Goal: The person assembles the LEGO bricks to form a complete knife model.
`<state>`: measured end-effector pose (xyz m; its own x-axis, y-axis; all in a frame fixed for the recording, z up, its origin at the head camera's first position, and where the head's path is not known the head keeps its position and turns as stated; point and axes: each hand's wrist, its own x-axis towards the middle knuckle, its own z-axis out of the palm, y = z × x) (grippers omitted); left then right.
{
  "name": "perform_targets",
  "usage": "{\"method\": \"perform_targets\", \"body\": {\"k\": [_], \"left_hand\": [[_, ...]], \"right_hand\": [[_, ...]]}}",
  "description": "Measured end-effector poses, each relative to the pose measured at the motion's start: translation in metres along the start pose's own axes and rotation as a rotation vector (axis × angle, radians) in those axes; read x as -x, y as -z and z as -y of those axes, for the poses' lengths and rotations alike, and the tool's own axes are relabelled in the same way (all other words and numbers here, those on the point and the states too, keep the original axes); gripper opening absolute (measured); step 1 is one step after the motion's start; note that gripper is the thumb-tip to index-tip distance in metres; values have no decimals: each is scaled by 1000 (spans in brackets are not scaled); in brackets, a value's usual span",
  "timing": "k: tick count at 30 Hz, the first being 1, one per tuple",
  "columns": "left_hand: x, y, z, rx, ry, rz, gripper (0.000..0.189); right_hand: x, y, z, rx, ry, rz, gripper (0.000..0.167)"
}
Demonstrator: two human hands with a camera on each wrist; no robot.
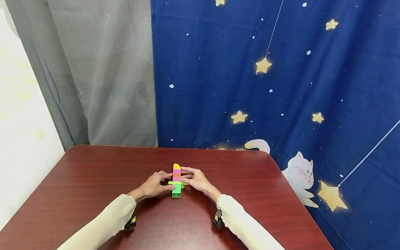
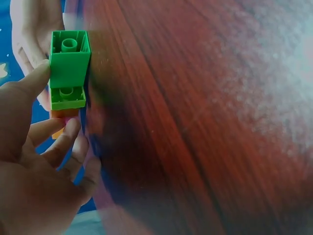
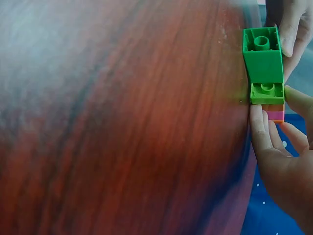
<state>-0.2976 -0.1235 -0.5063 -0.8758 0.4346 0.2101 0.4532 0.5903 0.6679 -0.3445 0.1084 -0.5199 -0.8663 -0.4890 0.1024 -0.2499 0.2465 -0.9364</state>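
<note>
A joined row of toy building bricks stretches between both hands over the table: a green brick (image 1: 177,191) nearest the person, a lime crosspiece (image 1: 183,186), pink and orange bricks (image 1: 176,175), and a rounded yellow brick (image 1: 177,166) at the far end. From the left, my left hand (image 1: 153,185) pinches it, thumb at the green brick and fingers farther up. My right hand (image 1: 199,180) grips the opposite side around the crosspiece and the pink bricks. Hollow undersides of the green brick (image 2: 69,68) and lime crosspiece (image 3: 267,93) show in the wrist views.
The dark red wooden table (image 1: 90,179) has rounded far corners. Behind it hang a grey curtain (image 1: 113,77) and a blue curtain (image 1: 216,76) with stars and a white cat. Black wrist devices (image 1: 218,219) sit below the pale sleeves (image 1: 248,231).
</note>
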Motion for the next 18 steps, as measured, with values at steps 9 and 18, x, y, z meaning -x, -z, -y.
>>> {"method": "perform_targets", "body": {"k": [9,18], "left_hand": [[-1,-1,1,16,-7,8,60],[1,8,4,-45,105,-38,65]], "right_hand": [[-1,-2,-5,16,-33,-17,51],[1,11,0,154,40,-100,54]]}}
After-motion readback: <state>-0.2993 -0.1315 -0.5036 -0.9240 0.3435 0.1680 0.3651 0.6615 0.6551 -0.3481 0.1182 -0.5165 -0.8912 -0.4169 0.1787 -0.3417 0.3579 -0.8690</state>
